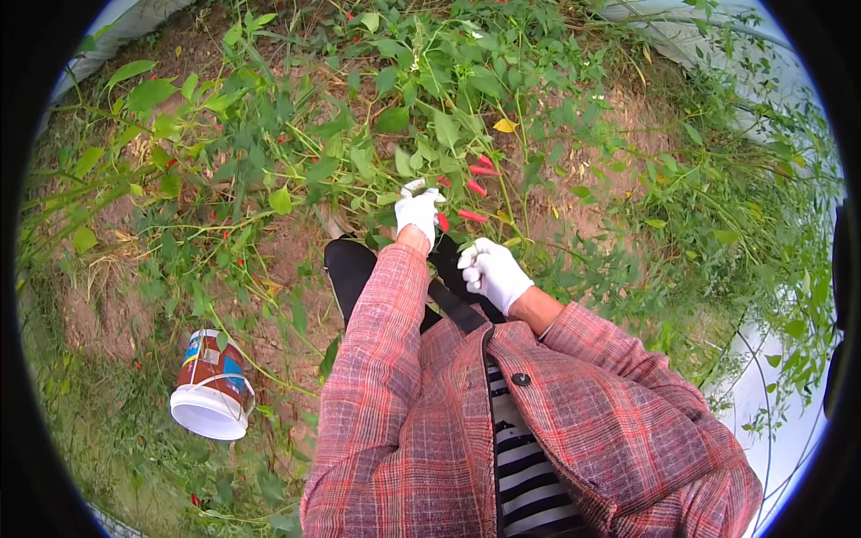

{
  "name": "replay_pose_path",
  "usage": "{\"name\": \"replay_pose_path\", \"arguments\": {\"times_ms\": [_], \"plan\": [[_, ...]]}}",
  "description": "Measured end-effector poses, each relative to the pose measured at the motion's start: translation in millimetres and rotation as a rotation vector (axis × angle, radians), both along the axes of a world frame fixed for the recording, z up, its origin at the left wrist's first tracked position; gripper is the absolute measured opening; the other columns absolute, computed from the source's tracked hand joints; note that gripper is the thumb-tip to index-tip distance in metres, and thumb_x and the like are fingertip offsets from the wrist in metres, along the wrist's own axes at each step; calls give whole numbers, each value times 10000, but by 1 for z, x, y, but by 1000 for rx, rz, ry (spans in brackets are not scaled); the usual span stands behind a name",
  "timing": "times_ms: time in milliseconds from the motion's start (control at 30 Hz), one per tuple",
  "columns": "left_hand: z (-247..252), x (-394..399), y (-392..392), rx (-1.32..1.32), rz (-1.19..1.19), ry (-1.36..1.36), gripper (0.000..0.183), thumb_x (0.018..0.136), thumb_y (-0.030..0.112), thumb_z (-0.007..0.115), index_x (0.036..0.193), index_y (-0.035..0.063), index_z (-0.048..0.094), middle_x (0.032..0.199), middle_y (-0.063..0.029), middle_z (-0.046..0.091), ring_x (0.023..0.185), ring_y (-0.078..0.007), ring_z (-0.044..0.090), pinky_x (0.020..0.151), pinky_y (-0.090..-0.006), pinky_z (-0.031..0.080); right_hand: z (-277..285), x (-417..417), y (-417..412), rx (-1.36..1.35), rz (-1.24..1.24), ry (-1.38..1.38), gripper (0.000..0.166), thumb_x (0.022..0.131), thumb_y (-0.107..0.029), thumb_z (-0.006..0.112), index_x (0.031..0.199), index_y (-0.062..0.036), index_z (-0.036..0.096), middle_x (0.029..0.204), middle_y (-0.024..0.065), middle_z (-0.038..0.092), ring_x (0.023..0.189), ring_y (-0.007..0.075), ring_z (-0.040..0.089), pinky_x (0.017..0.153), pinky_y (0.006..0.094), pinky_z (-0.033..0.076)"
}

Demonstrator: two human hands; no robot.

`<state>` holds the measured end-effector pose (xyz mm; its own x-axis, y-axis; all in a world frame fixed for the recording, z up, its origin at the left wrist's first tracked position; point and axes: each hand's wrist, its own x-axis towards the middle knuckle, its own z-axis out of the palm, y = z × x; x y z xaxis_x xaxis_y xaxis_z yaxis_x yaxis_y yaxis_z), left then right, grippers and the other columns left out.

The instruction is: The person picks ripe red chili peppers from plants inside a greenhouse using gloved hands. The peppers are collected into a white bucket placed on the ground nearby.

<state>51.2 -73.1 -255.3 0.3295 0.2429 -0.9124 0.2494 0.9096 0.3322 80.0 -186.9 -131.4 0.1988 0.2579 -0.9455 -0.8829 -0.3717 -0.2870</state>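
Observation:
Both my hands wear white gloves. My left hand (418, 210) is among the leaves of a pepper plant (444, 131), beside several red chili peppers (473, 216) that hang just to its right. Its fingers are bent at the stems; whether they grip one is hidden by leaves and the glove. My right hand (494, 270) is curled just below the peppers, near my knee, and what may be inside the fingers cannot be seen. A yellow leaf (504, 126) shows on the plant above the peppers.
A brown plastic bucket (212, 370) with a white rim and handle lies tilted on the ground at the lower left. More pepper plants with small red fruit spread on the left. Bare soil (558, 208) shows between plants. Pale plastic sheeting (773, 376) borders the right side.

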Motion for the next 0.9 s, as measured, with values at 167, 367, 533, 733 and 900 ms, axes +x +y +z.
{"name": "replay_pose_path", "arguments": {"times_ms": [167, 367, 533, 733, 900], "plan": [[9, 0, -2, 5, 53, -10, 232, 778, 51, 554, 995, 98, 486, 750, -22, 586, 481, -69, 459, 379, -201, 323, 3, 9, 9, 37, -147, 60, 132, 832, -88, 371, 832, -64, 500, 636, -10, 450, 405, 48, 288, 354, 190, 210], [9, -7, 3, -6, -27, -22, 264, 789, 55, 545, 1039, 100, 471, 720, -19, 569, 463, -74, 455, 376, -201, 329, 4, 4, 13, 69, 150, -113, 229, 890, -181, 379, 951, -33, 543, 624, -32, 463, 386, 34, 274, 346, 189, 199], [3, -10, 4, -10, 31, -26, 265, 794, 42, 536, 1045, 96, 470, 723, -36, 575, 453, -80, 455, 365, -207, 336, -1, 6, 4, 91, 227, -189, 182, 869, -146, 401, 918, -48, 547, 627, -4, 517, 400, 39, 315, 361, 185, 223], [-2, -13, 4, -12, 36, -49, 235, 802, 47, 538, 1025, 94, 480, 711, -38, 577, 451, -80, 456, 362, -206, 332, 2, 17, -2, 107, 826, -722, 198, 826, -129, 408, 789, -14, 565, 625, 101, 530, 563, 216, 513, 568, 311, 419], [-2, -11, 4, -22, 61, -34, 211, 804, 37, 533, 1003, 90, 489, 704, -37, 573, 449, -84, 458, 363, -210, 337, 13, 24, -1, 69, 810, -876, 218, 813, -130, 429, 690, -10, 564, 627, 97, 560, 584, 205, 546, 578, 293, 426]]}}
